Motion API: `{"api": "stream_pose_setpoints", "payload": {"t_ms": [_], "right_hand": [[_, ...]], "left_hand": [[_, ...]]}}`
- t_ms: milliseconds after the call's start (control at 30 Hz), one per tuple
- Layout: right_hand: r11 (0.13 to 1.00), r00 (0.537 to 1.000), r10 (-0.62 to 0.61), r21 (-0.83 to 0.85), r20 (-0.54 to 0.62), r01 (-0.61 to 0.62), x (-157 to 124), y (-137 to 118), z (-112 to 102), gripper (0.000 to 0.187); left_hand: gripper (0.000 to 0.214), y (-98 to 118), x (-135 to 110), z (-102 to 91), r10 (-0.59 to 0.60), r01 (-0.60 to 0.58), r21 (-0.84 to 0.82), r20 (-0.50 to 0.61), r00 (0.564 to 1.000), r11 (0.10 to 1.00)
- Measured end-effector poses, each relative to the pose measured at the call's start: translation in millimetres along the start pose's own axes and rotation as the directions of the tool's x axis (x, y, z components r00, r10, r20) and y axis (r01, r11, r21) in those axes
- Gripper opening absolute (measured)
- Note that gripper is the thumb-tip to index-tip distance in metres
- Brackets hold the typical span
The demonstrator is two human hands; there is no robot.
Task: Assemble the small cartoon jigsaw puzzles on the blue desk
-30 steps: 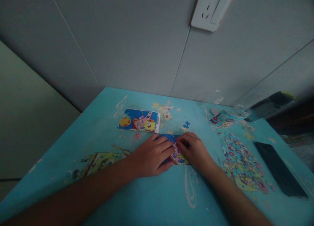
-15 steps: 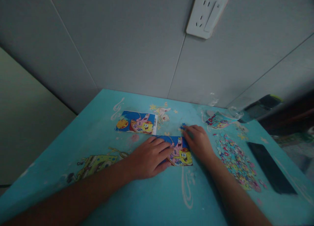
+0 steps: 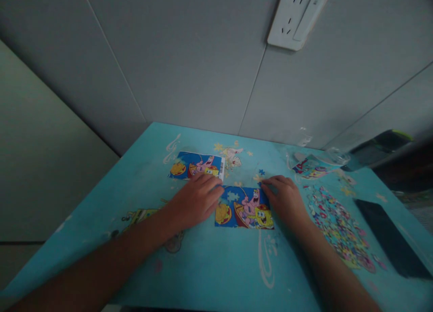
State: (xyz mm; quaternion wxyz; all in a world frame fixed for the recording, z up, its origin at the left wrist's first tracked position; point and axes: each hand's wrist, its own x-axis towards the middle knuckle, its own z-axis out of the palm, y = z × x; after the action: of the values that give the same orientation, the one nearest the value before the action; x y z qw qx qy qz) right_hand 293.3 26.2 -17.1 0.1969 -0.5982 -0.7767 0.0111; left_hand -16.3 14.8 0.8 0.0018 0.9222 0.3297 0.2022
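A nearly filled jigsaw puzzle lies flat on the table, showing cartoon figures in a boat and a burger on blue. In its upper left part, a piece-shaped gap shows the light blue of the table. My left hand rests at the puzzle's left edge, fingers loosely bent and holding nothing I can see. Beyond it, a picture card with the same image is partly covered by that hand. At the puzzle's upper right corner, my right hand has its fingertips closed at a small blue puzzle piece. Another blue piece lies just beyond.
Right of my right arm spreads a heap of loose colourful pieces, with a dark flat rectangular object beside it. A clear plastic bag with a printed label lies near the wall. A socket plate is above.
My left hand has drawn back leftward off the puzzle, uncovering the burger and the gap. My right hand stays by the blue pieces, which now show apart. The view has shifted slightly.
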Motion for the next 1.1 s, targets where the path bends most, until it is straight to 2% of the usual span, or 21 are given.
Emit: {"api": "stream_pose_setpoints", "payload": {"t_ms": [100,167,233,300,367,433,500,567,633,733,800,867,1000,1100], "right_hand": [[1.000,1.000,0.020,0.008,-0.007,-0.020,0.5,0.8,-0.2,0.020],[0.996,0.998,0.062,0.060,-0.005,-0.062,0.9,-0.8,-3.7,0.018],[0.978,0.991,0.132,0.159,0.031,-0.136,0.7,-4.7,-9.1,0.018],[0.922,0.975,0.199,0.317,0.103,-0.222,-0.5,-11.3,-15.0,0.021],[0.800,0.956,0.221,0.525,0.192,-0.290,-2.6,-21.0,-19.8,0.030],[0.618,0.932,0.200,0.699,0.303,-0.359,-5.0,-33.1,-22.7,0.040],[0.444,0.897,0.148,0.783,0.417,-0.437,-7.0,-46.0,-23.6,0.041],[0.334,0.870,0.099,0.807,0.483,-0.487,-8.6,-57.7,-22.5,0.035],[0.286,0.870,0.079,0.825,0.487,-0.488,-10.1,-67.1,-19.4,0.029],[0.284,0.885,0.065,0.842,0.461,-0.459,-13.6,-76.8,-12.3,0.030],[0.298,0.893,0.056,0.846,0.446,-0.442,-16.5,-81.2,-8.1,0.035],[0.344,0.901,0.072,0.838,0.427,-0.424,-18.6,-83.9,-6.1,0.037],[0.490,0.915,0.161,0.775,0.369,-0.399,-17.9,-80.0,-8.3,0.033],[0.525,0.907,0.202,0.741,0.369,-0.419,-14.2,-72.7,-10.4,0.034]], "left_hand": [[0.022,-14.8,-4.2,-3.0,-0.045,0.044,0.041,0.016,0.999,0.998],[0.025,-16.3,-5.2,-3.0,-0.034,0.033,0.028,0.028,0.999,0.999],[0.027,-12.3,-5.5,-2.2,-0.007,0.007,-0.009,0.034,0.999,1.000],[0.033,-5.9,-5.9,-1.7,0.018,-0.016,-0.047,0.039,0.999,0.999],[0.040,0.3,-6.3,-1.7,0.036,-0.033,-0.075,0.044,0.998,0.997],[0.043,5.2,-6.0,-1.9,0.050,-0.046,-0.096,0.037,0.998,0.994],[0.043,9.0,-4.9,-1.5,0.055,-0.052,-0.126,0.015,0.998,0.991],[0.045,12.4,-3.2,-0.3,0.040,-0.042,-0.182,-0.013,0.999,0.982],[0.051,15.8,-1.6,1.4,0.017,-0.027,-0.256,-0.042,0.999,0.966],[0.056,20.5,-0.4,4.5,-0.022,0.000,-0.317,-0.065,0.998,0.949],[0.049,22.1,-0.2,7.0,-0.048,0.028,-0.305,-0.059,0.997,0.952],[0.039,21.1,-0.1,9.6,-0.064,0.048,-0.262,-0.049,0.997,0.964],[0.032,9.6,-0.7,12.3,-0.069,0.063,-0.116,-0.051,0.996,0.991],[0.023,-2.6,-2.6,10.8,-0.028,0.025,-0.070,-0.042,0.999,0.997]]}}
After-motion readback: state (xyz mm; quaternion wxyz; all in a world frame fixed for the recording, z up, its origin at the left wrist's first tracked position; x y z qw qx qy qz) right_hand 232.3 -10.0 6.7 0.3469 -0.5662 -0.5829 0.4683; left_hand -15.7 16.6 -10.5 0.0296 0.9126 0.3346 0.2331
